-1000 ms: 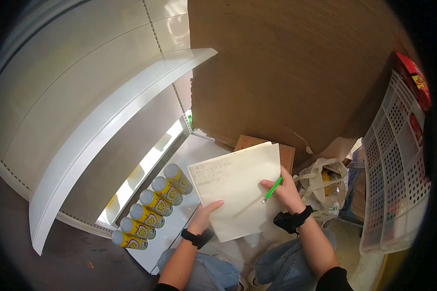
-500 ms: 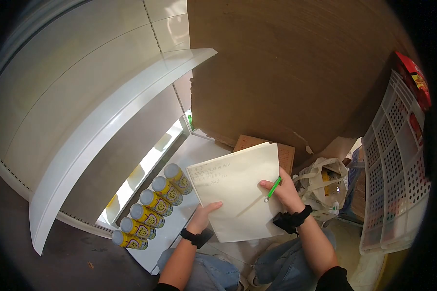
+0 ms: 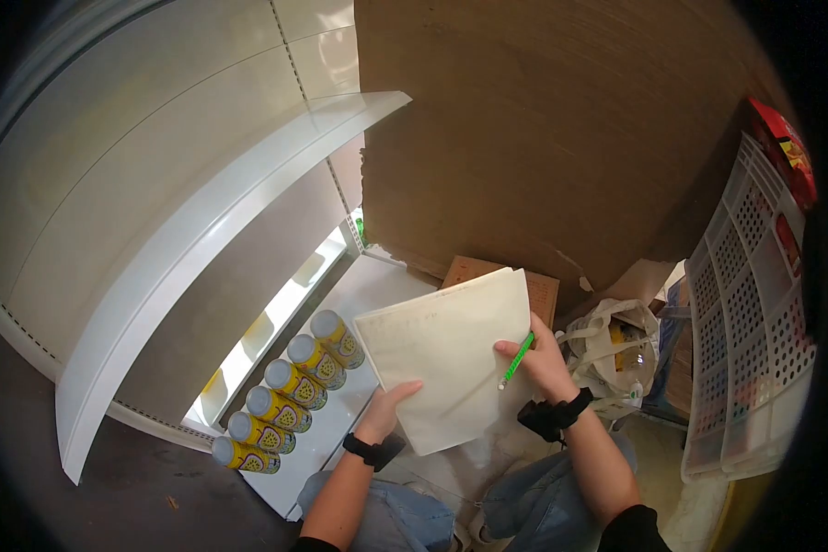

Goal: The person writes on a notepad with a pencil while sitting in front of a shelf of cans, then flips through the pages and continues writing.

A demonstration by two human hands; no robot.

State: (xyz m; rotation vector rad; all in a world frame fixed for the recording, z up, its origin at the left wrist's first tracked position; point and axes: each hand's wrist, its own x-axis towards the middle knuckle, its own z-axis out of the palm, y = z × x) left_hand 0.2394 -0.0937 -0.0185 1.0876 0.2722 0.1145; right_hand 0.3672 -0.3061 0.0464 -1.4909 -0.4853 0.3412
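Observation:
In front of my knees I hold a notebook with cream pages. Only faint marks run along the top of the page facing me. My left hand is closed on its lower left edge, thumb lying on the page and fingers hidden beneath. On the other side, my right hand grips the right edge and also keeps a green pen under the thumb, its tip pointing down and left. Left of the notebook, several yellow cans with grey tops stand in a row on a white low shelf.
An upper white shelf curves across the left. A large brown cardboard sheet rises ahead, with a cardboard box at its foot. To the right are a cloth bag holding a bottle and a white perforated crate.
The handwritten lines seen on the page before no longer show, and a mostly blank page faces me. The notebook's lower right edge sits higher. The pen has shifted slightly in my right hand.

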